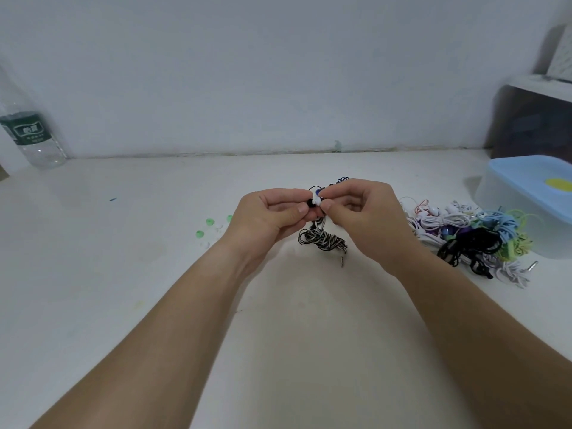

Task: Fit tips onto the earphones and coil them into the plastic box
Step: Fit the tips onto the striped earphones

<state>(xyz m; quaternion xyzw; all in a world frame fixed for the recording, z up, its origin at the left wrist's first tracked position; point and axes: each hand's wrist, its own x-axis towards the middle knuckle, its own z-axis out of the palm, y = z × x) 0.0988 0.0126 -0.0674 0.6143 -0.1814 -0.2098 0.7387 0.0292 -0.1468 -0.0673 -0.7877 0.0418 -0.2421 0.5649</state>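
Observation:
My left hand and my right hand meet above the middle of the white table. Between their thumbs and forefingers they pinch a small black earbud with a white tip. Its black-and-white striped cable hangs down in a loose bundle onto the table, the metal plug lying at its end. Several loose green and white ear tips lie left of my left hand. The plastic box, with a blue lid, stands at the right.
A tangled heap of coloured earphones lies between my right hand and the box. A clear water bottle stands at the far left by the wall. A dark cabinet is at the back right.

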